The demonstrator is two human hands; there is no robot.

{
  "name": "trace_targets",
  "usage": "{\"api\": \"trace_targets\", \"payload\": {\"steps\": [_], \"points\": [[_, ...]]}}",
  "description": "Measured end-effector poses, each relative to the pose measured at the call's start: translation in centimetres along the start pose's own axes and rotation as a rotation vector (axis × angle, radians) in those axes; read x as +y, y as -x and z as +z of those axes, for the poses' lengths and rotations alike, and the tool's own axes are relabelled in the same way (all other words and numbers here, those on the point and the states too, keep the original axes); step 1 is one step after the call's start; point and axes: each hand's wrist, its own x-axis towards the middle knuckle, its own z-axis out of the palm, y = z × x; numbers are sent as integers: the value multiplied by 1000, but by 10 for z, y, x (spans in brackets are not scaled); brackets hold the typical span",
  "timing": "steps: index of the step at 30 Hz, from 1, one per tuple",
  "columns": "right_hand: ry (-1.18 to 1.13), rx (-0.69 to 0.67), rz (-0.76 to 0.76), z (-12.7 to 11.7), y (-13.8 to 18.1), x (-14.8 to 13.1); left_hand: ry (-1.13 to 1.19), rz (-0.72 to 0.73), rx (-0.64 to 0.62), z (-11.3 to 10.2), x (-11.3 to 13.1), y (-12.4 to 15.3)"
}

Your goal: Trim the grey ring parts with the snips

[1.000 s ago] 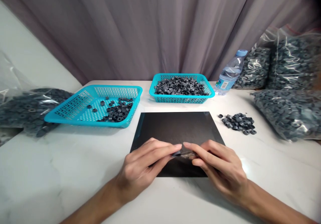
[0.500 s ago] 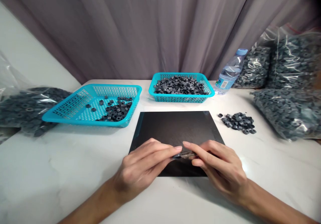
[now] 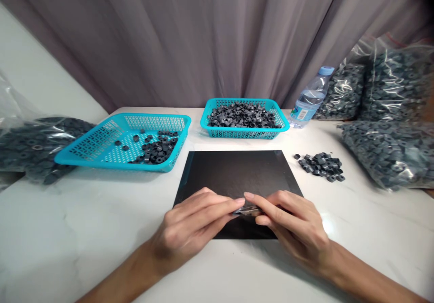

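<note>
Both hands meet over the near part of a black mat (image 3: 237,172) on the white table. My left hand (image 3: 193,226) and my right hand (image 3: 291,226) have their fingers pressed together round a short row of small dark grey rings (image 3: 247,210), which lies between the fingertips on the mat. Most of the row is hidden by the fingers.
A teal basket (image 3: 101,144) at the left holds some dark rings. A fuller teal basket (image 3: 244,133) stands behind the mat. A loose ring pile (image 3: 320,166) lies at the right, near a water bottle (image 3: 310,97). Bags of rings (image 3: 389,153) sit at both sides.
The hands have stayed closed round the row of rings and shifted slightly left. Nothing else on the table has moved.
</note>
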Motion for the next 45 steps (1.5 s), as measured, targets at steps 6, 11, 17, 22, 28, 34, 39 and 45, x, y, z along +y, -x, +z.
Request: {"api": "trace_targets", "payload": {"steps": [6, 11, 17, 22, 28, 34, 39, 45], "points": [[14, -2, 1, 0, 2, 1, -22, -10, -17, 0, -1, 3], [21, 4, -9, 0, 2, 1, -30, -16, -22, -2, 0, 2], [11, 53, 3, -2, 1, 3, -41, -14, -1, -2, -1, 1], [18, 4, -12, -1, 3, 7, -74, -27, -18, -2, -2, 4], [11, -24, -6, 1, 3, 4, -41, -28, -29, -1, -2, 7], [8, 0, -24, -1, 0, 2, -42, -22, -30, -2, -1, 5], [12, -20, -14, 0, 1, 4, -42, -24, -31, -2, 0, 4], [25, -12, -24, -1, 0, 2, -22, 0, -25, 0, 0, 3]]}}
